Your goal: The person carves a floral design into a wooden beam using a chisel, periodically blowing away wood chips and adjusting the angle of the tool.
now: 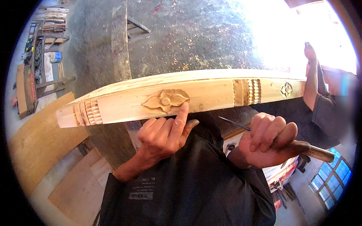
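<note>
A long pale wooden beam (211,97) stretches across the view in front of me, with carved bands and small reliefs on its near face. Left of its middle is a carved flower (165,101) with broad leaves. My left hand (162,133) touches the flower's right leaf with a stretched-out index finger; its thumb is out, the other fingers are curled, and it holds nothing. Below the beam, my right hand (268,141) is closed round the wooden handle of a thin-bladed carving chisel (319,153). The dark blade points left, its tip apart from the beam.
Another person's arm (312,81) is beyond the beam's right end. Wood chips (181,56) lie scattered on the dark surface behind it. Large boards (45,139) stand at the left, near a rack (39,71) of timber and tools. A blue-paned window (332,177) is at lower right.
</note>
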